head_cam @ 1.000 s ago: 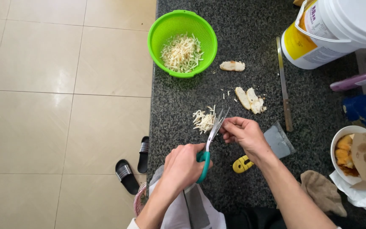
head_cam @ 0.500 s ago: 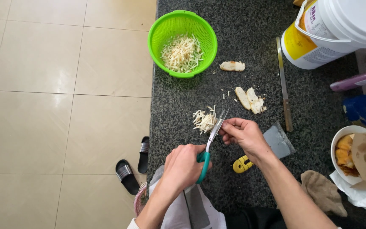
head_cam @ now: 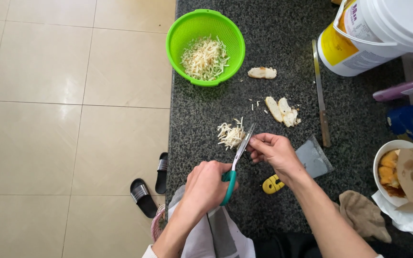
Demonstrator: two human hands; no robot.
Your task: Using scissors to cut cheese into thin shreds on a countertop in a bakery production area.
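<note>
My left hand (head_cam: 207,185) grips the teal handles of a pair of scissors (head_cam: 236,164), whose blades point up toward my right hand (head_cam: 274,152). That hand pinches something small at the blade tips; the piece itself is hidden by my fingers. Just left of the blades lies a small heap of pale shreds (head_cam: 229,135) on the dark speckled counter (head_cam: 273,38). Pale sliced pieces (head_cam: 283,110) lie a little farther back, with one more piece (head_cam: 262,72) beyond. A green basket (head_cam: 205,25) holding more shreds stands at the counter's left edge.
A long knife (head_cam: 320,95) lies right of the slices. A white bucket (head_cam: 377,33) stands at the back right, a white bowl of orange food (head_cam: 397,169) at the right edge. A yellow-handled scraper (head_cam: 302,165), a brown cloth (head_cam: 362,215) and black sandals (head_cam: 150,186) on the tiled floor are nearby.
</note>
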